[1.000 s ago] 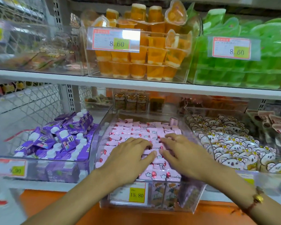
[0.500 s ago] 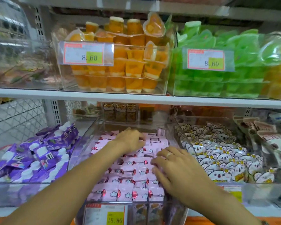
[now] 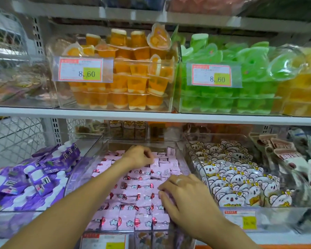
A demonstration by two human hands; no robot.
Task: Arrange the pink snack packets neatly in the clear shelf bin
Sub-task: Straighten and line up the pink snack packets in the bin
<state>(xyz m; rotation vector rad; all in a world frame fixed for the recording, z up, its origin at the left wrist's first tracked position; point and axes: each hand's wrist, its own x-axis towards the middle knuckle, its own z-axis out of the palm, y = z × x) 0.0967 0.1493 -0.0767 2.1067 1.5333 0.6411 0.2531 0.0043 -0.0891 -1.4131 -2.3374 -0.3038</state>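
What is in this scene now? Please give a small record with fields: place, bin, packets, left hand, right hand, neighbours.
place: shop shelving, lower shelf
bin: clear shelf bin, middle of the shelf
packets: pink snack packets, front ones in rows, back ones less even
left hand: left hand at the back of the bin, fingers curled on packets
right hand: right hand at the front right, fingertips on packets
neighbours: purple packets on the left, koala packets on the right

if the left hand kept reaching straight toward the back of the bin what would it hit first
Probably the upright pink packet just beyond the left hand, then the clear bin's back wall; depth is hard to judge.
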